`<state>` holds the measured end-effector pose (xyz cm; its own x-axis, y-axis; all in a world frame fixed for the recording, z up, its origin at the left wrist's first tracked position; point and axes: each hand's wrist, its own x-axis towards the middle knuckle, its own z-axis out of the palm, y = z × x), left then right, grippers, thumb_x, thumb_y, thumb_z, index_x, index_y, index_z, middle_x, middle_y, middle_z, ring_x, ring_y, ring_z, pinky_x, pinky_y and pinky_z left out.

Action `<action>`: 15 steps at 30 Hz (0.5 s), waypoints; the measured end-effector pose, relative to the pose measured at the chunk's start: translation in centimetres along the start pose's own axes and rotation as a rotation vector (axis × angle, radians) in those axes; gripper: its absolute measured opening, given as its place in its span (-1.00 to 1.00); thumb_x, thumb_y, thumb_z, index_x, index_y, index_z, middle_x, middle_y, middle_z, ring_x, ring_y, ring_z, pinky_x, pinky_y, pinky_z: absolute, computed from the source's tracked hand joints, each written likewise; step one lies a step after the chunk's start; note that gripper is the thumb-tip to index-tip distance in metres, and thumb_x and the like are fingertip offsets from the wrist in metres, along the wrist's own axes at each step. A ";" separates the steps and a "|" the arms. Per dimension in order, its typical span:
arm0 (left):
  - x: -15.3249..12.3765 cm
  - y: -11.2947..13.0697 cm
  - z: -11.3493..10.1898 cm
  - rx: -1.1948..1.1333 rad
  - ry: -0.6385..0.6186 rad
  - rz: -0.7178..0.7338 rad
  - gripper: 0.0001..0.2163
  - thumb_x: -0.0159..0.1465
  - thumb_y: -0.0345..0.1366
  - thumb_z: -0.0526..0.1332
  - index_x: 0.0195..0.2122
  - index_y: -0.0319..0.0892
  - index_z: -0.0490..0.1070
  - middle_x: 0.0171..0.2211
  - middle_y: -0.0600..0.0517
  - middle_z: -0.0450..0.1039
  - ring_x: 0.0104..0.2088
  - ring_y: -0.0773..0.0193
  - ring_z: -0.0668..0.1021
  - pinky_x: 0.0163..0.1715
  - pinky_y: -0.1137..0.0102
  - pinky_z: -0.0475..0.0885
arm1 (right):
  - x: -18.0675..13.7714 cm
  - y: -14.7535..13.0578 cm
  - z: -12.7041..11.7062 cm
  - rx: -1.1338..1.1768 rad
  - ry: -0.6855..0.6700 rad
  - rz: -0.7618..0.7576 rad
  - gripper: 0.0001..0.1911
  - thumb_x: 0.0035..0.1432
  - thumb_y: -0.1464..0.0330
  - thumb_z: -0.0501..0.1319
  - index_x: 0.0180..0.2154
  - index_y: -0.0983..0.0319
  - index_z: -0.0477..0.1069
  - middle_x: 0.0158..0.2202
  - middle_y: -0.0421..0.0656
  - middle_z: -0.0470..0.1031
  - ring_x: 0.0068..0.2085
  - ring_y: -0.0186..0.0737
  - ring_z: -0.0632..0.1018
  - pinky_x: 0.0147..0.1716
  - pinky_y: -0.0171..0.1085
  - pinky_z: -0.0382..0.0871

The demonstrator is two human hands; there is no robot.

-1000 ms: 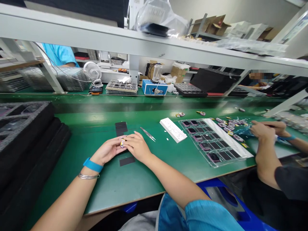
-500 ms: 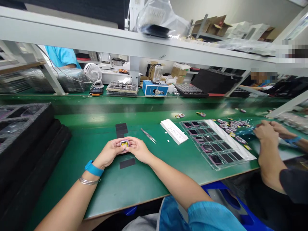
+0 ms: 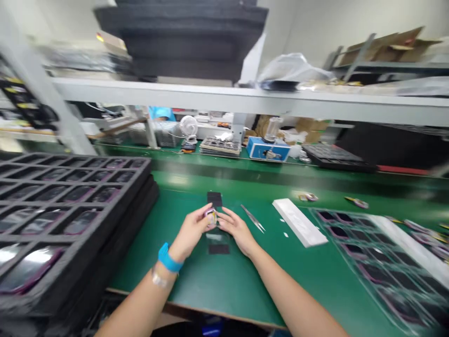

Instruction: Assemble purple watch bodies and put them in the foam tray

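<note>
Both hands meet over the green bench mat (image 3: 182,276), holding a small pink-rimmed part with a yellow centre (image 3: 211,216) between their fingers. My left hand (image 3: 191,229) grips it from the left, and my right hand (image 3: 236,229) presses against its right side. The part is blurred, and the fingers hide some of it. Just behind it lies a black pad (image 3: 214,199), with a second black pad (image 3: 218,249) below my hands. Steel tweezers (image 3: 252,218) rest right of my right hand, beyond which lies a white strip (image 3: 300,222).
Stacked black foam trays (image 3: 70,210) holding dark screens rise at the bench's left. A clear compartment tray (image 3: 379,262) lies at the right. A white shelf (image 3: 224,96) spans above, and a blue box (image 3: 268,149) stands on the far bench.
The view has swung left and tilted up, shifting the bench contents rightward and taking the neighbouring worker out of view. My hands stay together around the part.
</note>
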<state>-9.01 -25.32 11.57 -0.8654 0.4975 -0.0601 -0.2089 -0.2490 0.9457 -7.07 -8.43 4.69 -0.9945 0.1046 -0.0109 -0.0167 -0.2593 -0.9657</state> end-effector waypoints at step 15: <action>-6.0 24.6 -19.7 1.842 0.558 0.764 -0.63 0.14 -0.20 0.23 -0.16 -0.44 0.38 -0.18 -0.04 0.52 -0.23 0.27 0.49 -0.10 0.33 0.34 | 0.0 1.2 0.7 -0.411 0.042 -0.077 -0.51 0.01 0.05 0.19 -0.11 0.24 0.37 -0.15 0.02 0.52 -0.10 -0.06 0.52 -0.19 -0.15 0.45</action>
<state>-17.89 -50.78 28.90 -0.6264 0.3819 0.6795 0.4736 0.8789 -0.0575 -7.17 -9.39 3.76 -0.9866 0.1504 0.0627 -0.0392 0.1546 -0.9872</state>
